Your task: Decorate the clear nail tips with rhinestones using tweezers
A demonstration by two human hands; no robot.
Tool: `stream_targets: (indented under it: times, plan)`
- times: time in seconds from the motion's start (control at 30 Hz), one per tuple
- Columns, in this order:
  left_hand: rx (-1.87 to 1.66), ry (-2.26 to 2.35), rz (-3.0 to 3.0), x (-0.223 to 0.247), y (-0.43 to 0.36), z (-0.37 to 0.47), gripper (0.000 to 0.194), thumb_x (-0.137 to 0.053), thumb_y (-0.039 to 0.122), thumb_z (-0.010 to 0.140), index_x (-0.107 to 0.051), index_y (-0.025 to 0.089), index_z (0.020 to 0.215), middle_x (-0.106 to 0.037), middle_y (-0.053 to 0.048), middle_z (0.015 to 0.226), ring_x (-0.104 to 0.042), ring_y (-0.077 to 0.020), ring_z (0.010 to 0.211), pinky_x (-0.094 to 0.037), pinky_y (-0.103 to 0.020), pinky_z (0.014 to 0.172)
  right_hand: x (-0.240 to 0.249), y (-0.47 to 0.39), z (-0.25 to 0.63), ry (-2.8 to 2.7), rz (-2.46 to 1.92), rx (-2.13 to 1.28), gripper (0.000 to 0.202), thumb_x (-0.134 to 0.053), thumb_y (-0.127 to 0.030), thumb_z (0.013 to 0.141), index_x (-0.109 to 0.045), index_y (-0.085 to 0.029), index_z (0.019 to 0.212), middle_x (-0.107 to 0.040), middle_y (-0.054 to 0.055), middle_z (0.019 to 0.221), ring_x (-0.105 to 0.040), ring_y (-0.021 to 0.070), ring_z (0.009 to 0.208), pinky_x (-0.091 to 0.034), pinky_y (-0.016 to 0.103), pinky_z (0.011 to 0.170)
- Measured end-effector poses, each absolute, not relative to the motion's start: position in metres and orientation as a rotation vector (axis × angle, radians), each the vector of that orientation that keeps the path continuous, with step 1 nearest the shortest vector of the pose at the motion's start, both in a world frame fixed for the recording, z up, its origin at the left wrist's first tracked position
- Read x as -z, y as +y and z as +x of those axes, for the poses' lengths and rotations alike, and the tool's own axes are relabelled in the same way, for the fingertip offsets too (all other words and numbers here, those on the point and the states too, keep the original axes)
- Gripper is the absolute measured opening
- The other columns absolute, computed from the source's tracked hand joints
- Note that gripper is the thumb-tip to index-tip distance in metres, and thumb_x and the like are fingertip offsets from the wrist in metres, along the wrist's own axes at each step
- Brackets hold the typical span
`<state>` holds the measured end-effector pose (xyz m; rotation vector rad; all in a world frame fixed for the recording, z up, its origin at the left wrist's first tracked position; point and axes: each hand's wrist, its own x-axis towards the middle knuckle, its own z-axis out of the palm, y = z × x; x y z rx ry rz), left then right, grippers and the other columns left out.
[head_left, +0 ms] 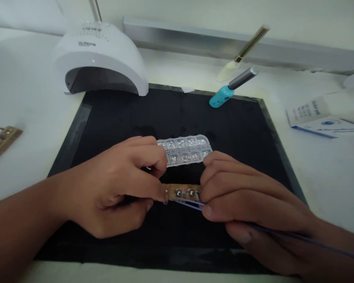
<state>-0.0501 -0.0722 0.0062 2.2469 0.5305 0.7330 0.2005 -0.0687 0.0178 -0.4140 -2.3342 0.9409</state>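
My left hand (pixel 120 184) is closed, its index finger and thumb pinching the left end of a small wooden strip (pixel 172 188) set with shiny round metal studs. A small clear piece shows at the fingertip; I cannot make out what it is. My right hand (pixel 242 192) is closed around slim purple tweezers (pixel 191 205), whose tips reach the strip's front edge near the left fingers. Its fingers also cover the strip's right end. Just behind both hands lies a clear compartment box (pixel 184 149) of tiny silvery stones, its left end hidden by my left hand.
A white domed nail lamp (pixel 103 55) stands at back left. A turquoise bottle (pixel 222 96) and a pale bottle with a gold cap (pixel 228 70) stand behind the black mat (pixel 120 110). An alcohol pad box (pixel 324 114) is at right, another wooden strip (pixel 2 143) at left.
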Motion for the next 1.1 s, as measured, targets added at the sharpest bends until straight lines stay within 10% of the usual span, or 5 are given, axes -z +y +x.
stream_targets:
  times: [1.1]
  plan:
    - [-0.795,0.543,2.213,-0.0041,-0.0724,-0.0495,0.021,-0.051,0.002,0.073,-0.062,0.017,0.082,-0.052,-0.002,0.082,-0.046,-0.0131,0.069,-0.039,-0.033,0.067,-0.0176,-0.0681,0.2036,-2.406,-0.403,-0.859,0.025,-0.045,-0.028,0.101,-0.063,-0.014,0.090,-0.067,0.004,0.081,-0.065,0.0145,0.078,-0.052,0.040,0.086]
